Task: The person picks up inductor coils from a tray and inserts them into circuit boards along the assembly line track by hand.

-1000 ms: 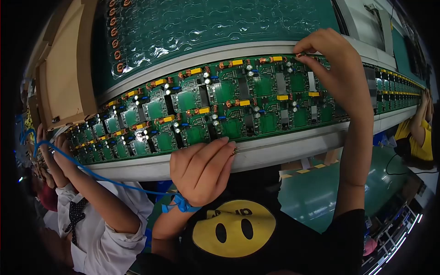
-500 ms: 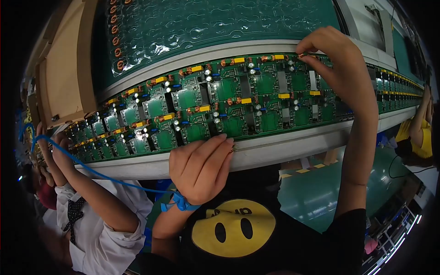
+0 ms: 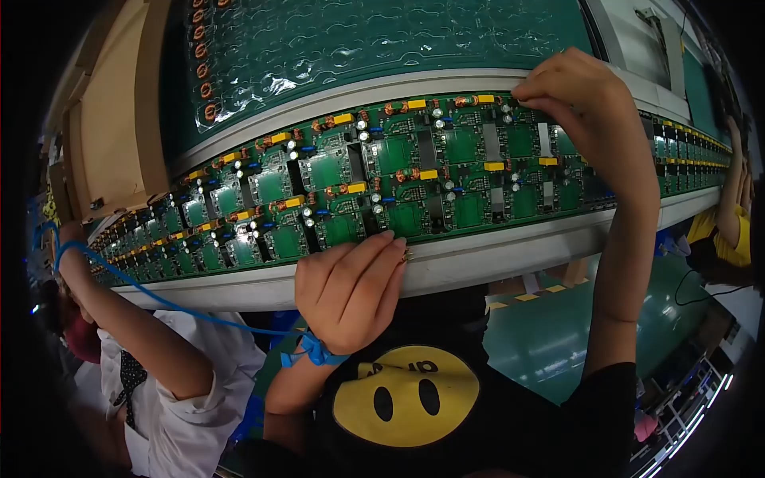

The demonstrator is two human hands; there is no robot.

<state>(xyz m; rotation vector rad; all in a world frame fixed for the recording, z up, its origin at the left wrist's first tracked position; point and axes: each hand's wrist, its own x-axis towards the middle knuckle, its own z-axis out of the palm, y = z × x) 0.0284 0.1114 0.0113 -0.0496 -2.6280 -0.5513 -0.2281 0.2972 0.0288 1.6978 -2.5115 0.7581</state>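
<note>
Hands, both in view: the left hand (image 3: 347, 295) is curled over the near rail (image 3: 470, 263), fingertips pinching a small part (image 3: 406, 255) whose ends protrude; its type cannot be told. The right hand (image 3: 594, 119) is over the far edge of the boards (image 3: 394, 155), thumb and forefinger pressed together at the tips; whether anything lies between them is hidden. The boards lie in two rows between the near rail and the far rail (image 3: 446, 80), carrying yellow blocks (image 3: 416, 104), coils (image 3: 396, 106) and silver cans (image 3: 363, 135). Risks, as judged: a slackened left grip could drop the small part onto the boards or the floor (image 3: 558, 342); the right hand masks the spot beneath it, so a misplaced or bent part could go unnoticed; a lowered right forearm could knock the cans; the blue cord (image 3: 175, 303), running from the left wrist strap (image 3: 315, 350) past a co-worker's arm (image 3: 131, 323), could snag. Beyond the far rail, the dark green desk (image 3: 177, 119) bears a clear tray (image 3: 382, 40), glare on its plastic, with copper rings (image 3: 209, 110) along its left side. A carton (image 3: 111, 119) stands at left. Another co-worker, in a yellow shirt (image 3: 721, 239), is at right. Bright lamps show lower right.
</note>
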